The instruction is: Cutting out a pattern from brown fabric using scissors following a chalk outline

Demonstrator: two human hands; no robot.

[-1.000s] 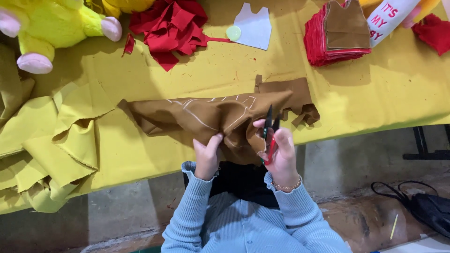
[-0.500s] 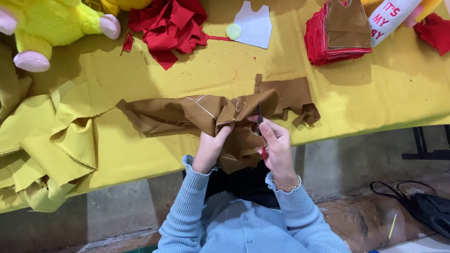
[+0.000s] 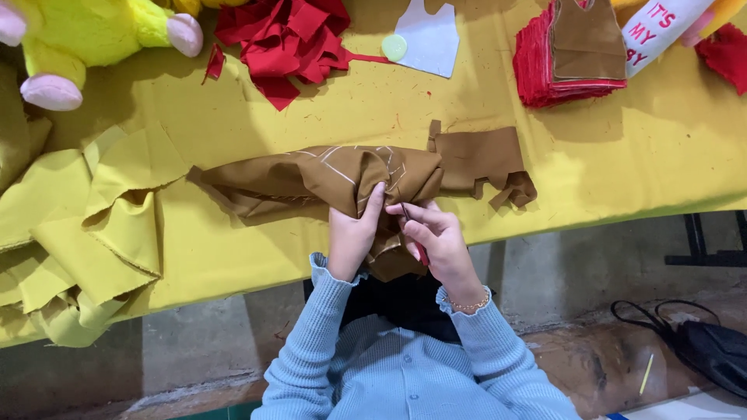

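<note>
Brown fabric (image 3: 311, 183), chalk-marked and bunched, lies on the yellow tablecloth (image 3: 591, 163) at your edge. Your left hand (image 3: 352, 233) pinches its fold; your right hand (image 3: 437, 237) is closed on red-handled scissors (image 3: 414, 237). Red scraps (image 3: 288, 39), a red stack (image 3: 556, 62) and yellow cloth (image 3: 101, 225) surround it. Since earlier, the scissors have dropped low against the cloth.

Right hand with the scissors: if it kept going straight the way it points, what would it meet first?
The right hand points up-left, with the red-handled scissors already at the bunched brown fabric. So it would probably meet that fabric first, right beside the left hand; depth is hard to judge.
</note>
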